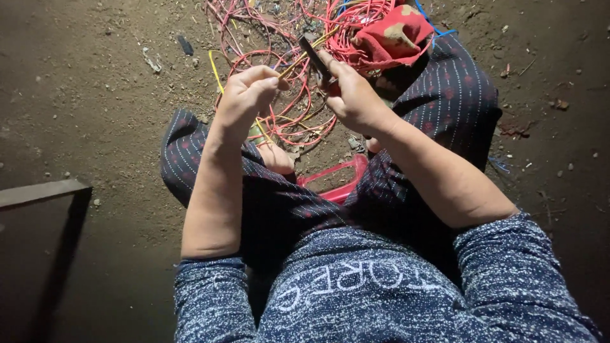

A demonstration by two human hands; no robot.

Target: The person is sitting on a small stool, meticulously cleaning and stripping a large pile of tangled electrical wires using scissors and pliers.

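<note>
Head view: the right hand [352,95] grips a dark flat blade [314,58], fingers clenched around it, its tip angled up and left. Just beside it, the left hand [244,95] pinches a thin yellow wire [298,56] that runs up to meet the blade. Beyond both hands, a tangle of red wires [289,121] lies on the dirt ground [95,95], with a red cloth [394,35] on top.

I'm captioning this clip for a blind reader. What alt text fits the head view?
Seen from above, a seated person's left hand pinches a thin yellow wire while the right hand grips a slim dark tool. Beyond lies a tangled pile of red wires on the dirt ground.
</note>
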